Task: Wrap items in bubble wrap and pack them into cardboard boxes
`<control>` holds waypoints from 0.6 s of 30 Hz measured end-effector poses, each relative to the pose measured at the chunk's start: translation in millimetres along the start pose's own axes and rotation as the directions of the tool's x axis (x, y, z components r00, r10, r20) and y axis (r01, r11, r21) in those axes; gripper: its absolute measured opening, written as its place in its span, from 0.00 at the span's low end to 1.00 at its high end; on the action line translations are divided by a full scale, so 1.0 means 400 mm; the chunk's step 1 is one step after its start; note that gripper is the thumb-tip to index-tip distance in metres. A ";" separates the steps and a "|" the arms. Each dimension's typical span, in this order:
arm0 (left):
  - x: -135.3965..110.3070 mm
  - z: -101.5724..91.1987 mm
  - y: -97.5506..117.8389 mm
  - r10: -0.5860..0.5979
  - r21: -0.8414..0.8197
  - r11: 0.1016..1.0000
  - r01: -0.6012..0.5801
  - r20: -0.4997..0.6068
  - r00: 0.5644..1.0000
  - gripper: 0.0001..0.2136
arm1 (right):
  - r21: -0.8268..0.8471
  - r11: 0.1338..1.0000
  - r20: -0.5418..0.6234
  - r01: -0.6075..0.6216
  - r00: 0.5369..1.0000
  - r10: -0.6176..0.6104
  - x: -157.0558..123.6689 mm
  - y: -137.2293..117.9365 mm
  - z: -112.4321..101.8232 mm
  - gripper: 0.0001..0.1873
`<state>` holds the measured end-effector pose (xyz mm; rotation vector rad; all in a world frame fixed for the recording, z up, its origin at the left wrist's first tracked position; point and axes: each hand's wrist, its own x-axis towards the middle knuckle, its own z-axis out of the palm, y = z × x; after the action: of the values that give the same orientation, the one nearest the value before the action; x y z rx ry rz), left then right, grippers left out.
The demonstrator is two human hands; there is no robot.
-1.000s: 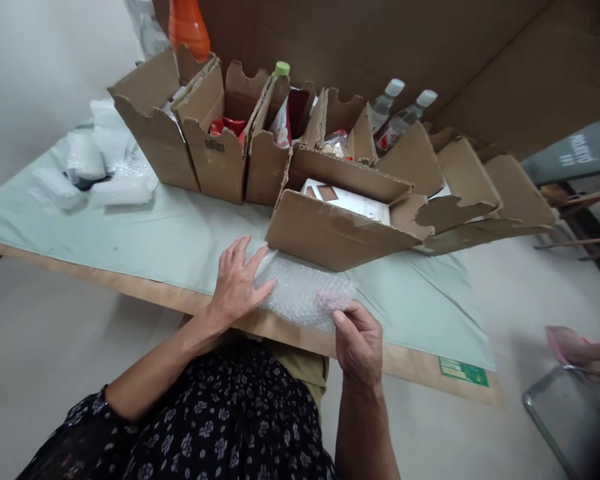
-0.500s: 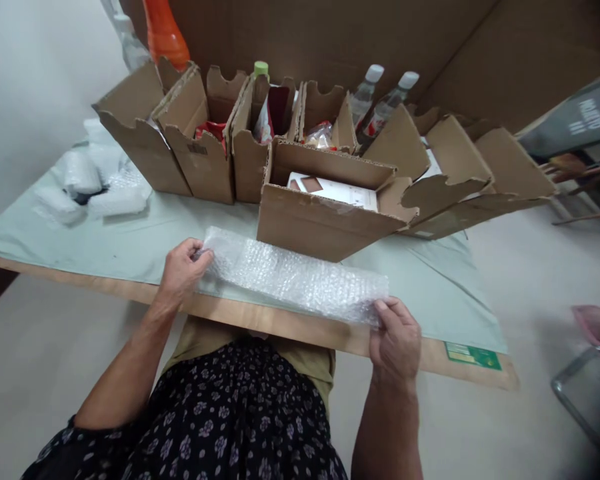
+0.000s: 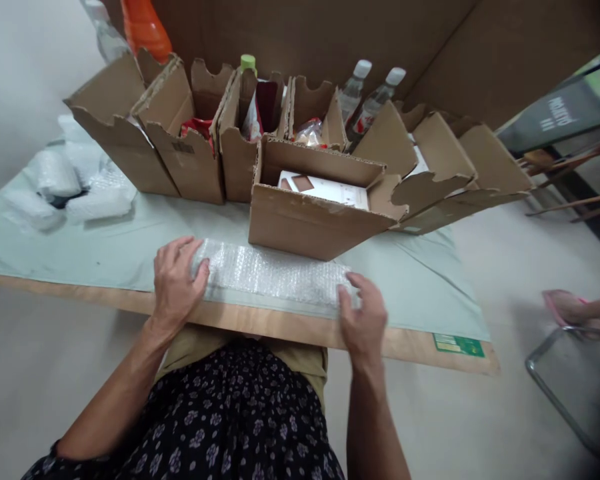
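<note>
A long folded strip of bubble wrap (image 3: 275, 272) lies flat near the table's front edge, just before a cardboard box. At its left end rests my left hand (image 3: 177, 280), thumb and fingers apart and curved around the end. My right hand (image 3: 364, 317) is at the other end, its thumb and forefinger spread at the corner. Neither hand is closed on the wrap. The nearest cardboard box (image 3: 295, 227) stands just behind the strip, with a white carton (image 3: 325, 192) inside it.
More bubble-wrap pieces (image 3: 100, 203) are heaped at the left. Several open cardboard boxes (image 3: 150, 157) line the back, with clear bottles (image 3: 373, 107) and an orange container (image 3: 147, 30) behind. A metal-framed stool (image 3: 545, 383) and another person's foot (image 3: 567, 307) are at right.
The strip has gone from being gripped at both ends to lying flat on the table. My fingers have loosened, and my right hand has moved inward to the left.
</note>
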<state>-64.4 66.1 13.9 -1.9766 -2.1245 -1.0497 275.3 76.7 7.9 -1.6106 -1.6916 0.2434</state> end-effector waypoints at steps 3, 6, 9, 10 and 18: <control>-0.006 0.031 0.038 0.152 -0.028 0.988 -0.150 0.126 0.980 0.14 | 0.099 0.971 0.328 0.216 0.915 -0.237 0.006 -0.142 0.104 0.17; -0.018 0.071 0.041 0.186 -0.012 0.982 -0.191 0.280 0.942 0.13 | 0.119 0.922 0.576 0.369 0.731 -0.367 0.018 -0.222 0.188 0.20; -0.029 0.095 0.019 0.176 -0.025 0.984 -0.177 0.309 0.935 0.13 | 0.075 0.911 0.614 0.406 0.701 -0.363 0.024 -0.167 0.186 0.20; -0.031 0.098 0.012 0.176 -0.033 0.984 -0.174 0.305 0.936 0.14 | 0.038 0.924 0.593 0.380 0.736 -0.327 0.023 -0.121 0.164 0.19; -0.021 0.071 -0.013 0.084 -0.028 0.996 -0.080 0.190 0.978 0.16 | -0.268 0.963 0.106 -0.005 0.994 0.034 0.034 0.202 -0.069 0.20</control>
<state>-56.3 73.4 -14.3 -2.2372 -2.1063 -0.9056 356.4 94.0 -17.5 -1.8404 -1.8567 0.1180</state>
